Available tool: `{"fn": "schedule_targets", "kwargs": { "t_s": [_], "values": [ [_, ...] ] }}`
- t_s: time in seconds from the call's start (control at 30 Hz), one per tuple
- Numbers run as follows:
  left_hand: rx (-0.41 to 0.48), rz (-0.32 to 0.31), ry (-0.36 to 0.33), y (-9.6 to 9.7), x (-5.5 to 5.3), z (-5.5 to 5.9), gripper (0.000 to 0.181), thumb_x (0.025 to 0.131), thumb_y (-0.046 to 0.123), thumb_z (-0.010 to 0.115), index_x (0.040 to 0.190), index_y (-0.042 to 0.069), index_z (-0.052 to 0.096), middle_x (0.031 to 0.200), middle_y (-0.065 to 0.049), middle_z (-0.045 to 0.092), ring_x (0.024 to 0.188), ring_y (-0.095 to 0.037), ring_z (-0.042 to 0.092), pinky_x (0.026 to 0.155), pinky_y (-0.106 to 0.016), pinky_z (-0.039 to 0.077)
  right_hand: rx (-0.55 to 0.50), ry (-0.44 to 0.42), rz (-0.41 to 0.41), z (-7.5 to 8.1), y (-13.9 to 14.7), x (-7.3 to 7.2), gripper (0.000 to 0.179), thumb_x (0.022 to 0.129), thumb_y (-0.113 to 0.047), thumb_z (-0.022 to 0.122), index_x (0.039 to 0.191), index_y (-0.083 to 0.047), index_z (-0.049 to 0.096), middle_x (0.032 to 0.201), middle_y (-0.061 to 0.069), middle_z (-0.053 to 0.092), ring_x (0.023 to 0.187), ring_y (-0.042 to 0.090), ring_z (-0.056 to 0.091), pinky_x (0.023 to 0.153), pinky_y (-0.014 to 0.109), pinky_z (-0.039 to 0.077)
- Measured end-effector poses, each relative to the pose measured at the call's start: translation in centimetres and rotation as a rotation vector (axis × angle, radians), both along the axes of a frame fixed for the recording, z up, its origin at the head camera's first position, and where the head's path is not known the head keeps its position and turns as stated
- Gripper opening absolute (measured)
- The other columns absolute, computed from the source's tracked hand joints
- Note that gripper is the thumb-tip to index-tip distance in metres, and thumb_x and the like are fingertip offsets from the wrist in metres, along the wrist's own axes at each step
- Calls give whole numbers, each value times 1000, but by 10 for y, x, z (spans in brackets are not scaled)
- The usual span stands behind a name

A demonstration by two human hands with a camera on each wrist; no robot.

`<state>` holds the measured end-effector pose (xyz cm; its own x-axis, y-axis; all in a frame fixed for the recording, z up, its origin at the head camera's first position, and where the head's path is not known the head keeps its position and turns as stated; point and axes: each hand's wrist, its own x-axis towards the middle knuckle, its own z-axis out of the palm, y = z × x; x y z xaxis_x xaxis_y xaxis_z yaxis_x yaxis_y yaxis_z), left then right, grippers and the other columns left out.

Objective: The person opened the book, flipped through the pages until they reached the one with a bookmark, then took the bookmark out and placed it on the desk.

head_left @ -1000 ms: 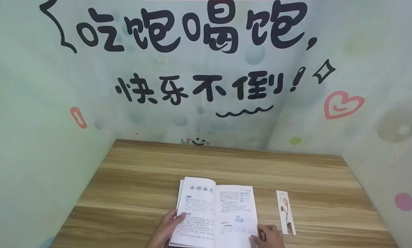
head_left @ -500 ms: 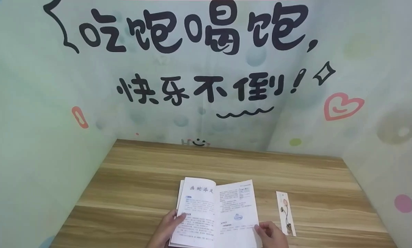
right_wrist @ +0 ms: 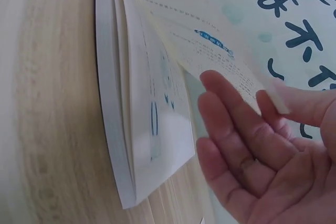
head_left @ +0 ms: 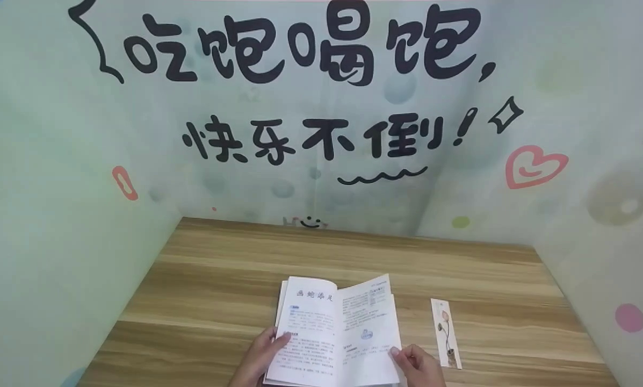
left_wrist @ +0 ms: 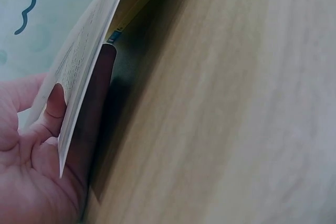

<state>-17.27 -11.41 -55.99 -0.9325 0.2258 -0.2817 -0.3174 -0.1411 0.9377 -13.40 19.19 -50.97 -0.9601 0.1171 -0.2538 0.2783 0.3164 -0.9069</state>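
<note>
An open book (head_left: pixel 306 349) with printed Chinese text lies at the front middle of the table in the head view. My left hand (head_left: pixel 258 356) grips its left side, thumb on top of the page and fingers underneath. In the left wrist view some fingers reach between the leaves (left_wrist: pixel 86 72). My right hand (head_left: pixel 419 366) pinches the outer edge of a right-hand page (head_left: pixel 367 317), which is lifted off those below. Seen from the right wrist, thumb and index finger hold the raised page (right_wrist: pixel 210 40), the other fingers loosely bent above the thick page block (right_wrist: pixel 113 108).
A narrow white bookmark (head_left: pixel 446 333) with a flower picture lies just right of the book. The wood-grain table (head_left: pixel 219 269) is bordered at the back and both sides by a pale printed backdrop (head_left: pixel 310 188) with large black characters.
My right hand has taken hold of the right-hand page and raised its outer edge, the top corner now tilting up and leftward. The left hand and the bookmark stay where they were.
</note>
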Motion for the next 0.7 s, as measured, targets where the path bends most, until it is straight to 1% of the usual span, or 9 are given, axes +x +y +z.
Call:
{"fn": "schedule_targets", "kwargs": {
  "t_s": [0.1,0.2,0.27,0.33,0.4,0.47,0.53,0.6,0.7],
  "values": [
    [-5,13,31,0,0,-1,32,95,20,51,111,-3,37,104,-9,61,75,-17,66,65,-30,55,-146,39,78,1,-4,1,50,97,-36,45,94,13,54,74,12,67,66,13,63,61,25,51],
    [-24,34,75,2,0,-2,28,93,13,53,102,0,30,120,-20,48,76,-16,64,64,-29,52,-260,60,167,-1,-12,2,62,100,-40,33,118,18,46,98,23,68,84,18,68,77,33,54],
    [-55,46,106,2,0,-2,29,91,10,54,101,1,28,126,-26,41,78,-15,62,64,-28,51,-297,85,218,-5,-20,2,64,100,-40,33,126,19,38,105,27,64,90,22,67,81,36,54],
    [-74,50,126,2,0,-2,29,91,8,54,101,0,27,127,-30,40,79,-15,62,65,-27,51,-318,102,268,-9,-29,2,65,100,-40,36,131,17,32,112,29,60,96,26,66,83,38,53],
    [-83,44,143,2,-1,-2,29,90,6,53,101,-4,28,128,-31,38,80,-15,61,64,-26,50,-311,135,310,-14,-40,2,65,99,-39,37,134,16,30,121,31,54,107,34,61,89,44,50],
    [-74,31,156,1,-1,-2,28,90,4,52,104,-7,30,131,-31,36,81,-16,61,64,-26,50,-279,148,344,-17,-52,3,65,99,-42,35,138,11,30,132,31,45,119,41,50,98,51,42],
    [-64,16,167,1,-1,-3,27,90,2,50,108,-9,32,135,-31,33,82,-16,60,65,-27,50,-249,124,364,-19,-65,6,65,99,-46,32,142,2,29,143,27,35,131,42,35,106,55,30],
    [-69,6,181,1,-2,-3,27,90,1,49,111,-10,35,134,-31,34,84,-16,60,66,-28,50,-238,88,373,-18,-78,10,64,98,-49,33,144,-5,31,150,23,24,137,43,22,109,59,19],
    [-87,2,181,0,-3,-4,28,90,1,50,112,-11,40,127,-29,41,86,-16,60,68,-31,52,-231,31,386,-16,-93,20,58,96,-51,35,144,-18,34,155,15,13,140,42,10,109,60,14]
  ]
}}
